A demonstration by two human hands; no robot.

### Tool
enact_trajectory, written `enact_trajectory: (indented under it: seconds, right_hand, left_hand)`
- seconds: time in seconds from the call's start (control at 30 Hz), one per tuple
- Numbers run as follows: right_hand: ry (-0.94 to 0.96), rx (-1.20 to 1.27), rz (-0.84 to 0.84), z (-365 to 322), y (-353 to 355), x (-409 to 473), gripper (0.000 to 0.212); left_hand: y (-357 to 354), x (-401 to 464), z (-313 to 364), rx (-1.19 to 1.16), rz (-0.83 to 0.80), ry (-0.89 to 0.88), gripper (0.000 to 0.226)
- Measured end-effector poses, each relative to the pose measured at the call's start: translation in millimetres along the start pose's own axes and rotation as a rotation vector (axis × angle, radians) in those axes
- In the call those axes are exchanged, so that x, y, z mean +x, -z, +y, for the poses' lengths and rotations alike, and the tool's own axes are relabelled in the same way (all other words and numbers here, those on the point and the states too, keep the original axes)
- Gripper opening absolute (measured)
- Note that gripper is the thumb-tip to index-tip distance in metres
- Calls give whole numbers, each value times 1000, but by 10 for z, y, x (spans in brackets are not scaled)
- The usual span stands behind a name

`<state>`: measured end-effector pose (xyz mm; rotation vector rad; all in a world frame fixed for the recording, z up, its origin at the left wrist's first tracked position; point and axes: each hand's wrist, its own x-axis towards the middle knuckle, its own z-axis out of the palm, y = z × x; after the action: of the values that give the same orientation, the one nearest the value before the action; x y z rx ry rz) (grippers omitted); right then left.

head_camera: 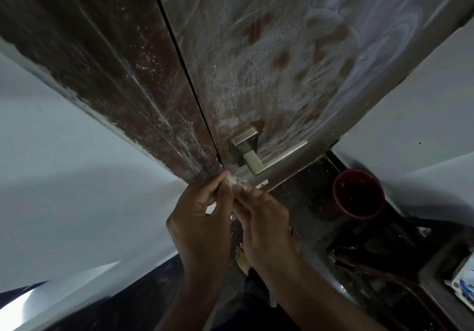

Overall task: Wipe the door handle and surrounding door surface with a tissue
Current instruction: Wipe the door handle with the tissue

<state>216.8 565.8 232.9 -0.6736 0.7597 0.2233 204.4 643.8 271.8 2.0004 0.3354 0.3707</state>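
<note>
Both my hands, left hand [197,218] and right hand [261,225], pinched a crumpled tissue [237,182] together just below the smeared door's [269,61] handle [266,155].

1. Your left hand [198,218] and right hand [259,218] cover most of the tissue [234,183]; only a crumpled white bit shows between the fingertips.
2. The door [269,61] runs off the top edge.
3. The blue-and-white object [463,283] at the right edge is cut off and too blurred to identify.
4. Your right hand hides most of one bare foot [242,257].
</note>
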Motion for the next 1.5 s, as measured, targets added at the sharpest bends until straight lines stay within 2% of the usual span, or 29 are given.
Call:
enact_trajectory:
  seconds: [0.07,0.17,0.27,0.5,0.63,0.73,1.03,1.13,1.27,1.4,1.5]
  right_hand:
    - [-121,201,-128,-100,-95,100,44]
    - [-214,413,-220,-171,-210,204,32]
    - [-238,472,-291,-148,-222,240,22]
    - [-244,459,-189,-68,-107,403,17]
    - [-247,433,-105,-47,-56,460,22]
    - [-245,404,-107,-73,-43,424,24]
    - [-60,334,-22,-298,-23,356,7]
    - [6,299,-61,-411,28,400,14]
    - [80,336,-100,-495,81,464,41]
    - [12,271,-137,-278,2,375,40]
    - [42,301,-123,-383,38,424,46]
  left_hand:
    - [2,-20,-2,15,23,-26,28]
    - [0,-42,-13,8,29,-21,32]
    - [-16,-46,-51,20,17,-22,31]
    - [-56,-96,-35,0,-8,-9,33]
    - [-100,-108,7,-18,-19,5,29]
    - [-122,-105,6,-24,-45,17,33]
    - [-142,-98,-67,22,-45,21,29]
    - [-149,-115,-77,23,-49,38,28]
    - [-157,-127,-74,35,-46,34,28]
    - [-190,-144,-31,18,-54,32,35]
    - [-195,-156,-30,21,-55,16,31]
